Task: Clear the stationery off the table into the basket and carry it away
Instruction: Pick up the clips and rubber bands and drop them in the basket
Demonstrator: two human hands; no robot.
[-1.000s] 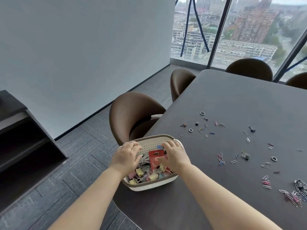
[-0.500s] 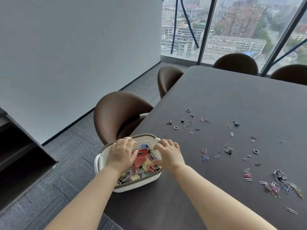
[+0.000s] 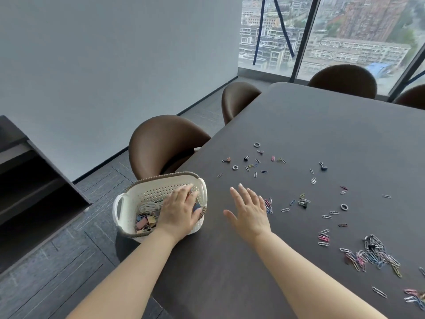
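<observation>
A white perforated basket [image 3: 128,207] with a brown woven rim sits at the table's left edge, partly overhanging it. It holds coloured binder clips and a coil of white cord. My left hand [image 3: 179,212] rests flat over the basket's right side, covering part of the contents and rim. My right hand [image 3: 249,210] is over the dark table [image 3: 322,125] just right of the basket, fingers spread and holding nothing. Loose paper clips [image 3: 372,254], small binder clips [image 3: 323,166] and metal rings [image 3: 257,144] are scattered across the table to the right.
A brown chair [image 3: 161,143] stands just behind the basket, with another chair [image 3: 239,97] further along and more chairs [image 3: 342,81] at the table's far end. A dark shelf unit [image 3: 27,180] stands on the left. Large windows are behind.
My right hand has left the basket and moved right over the table with fingers spread. My left hand shifted to the basket's right side. The red card is no longer visible.
</observation>
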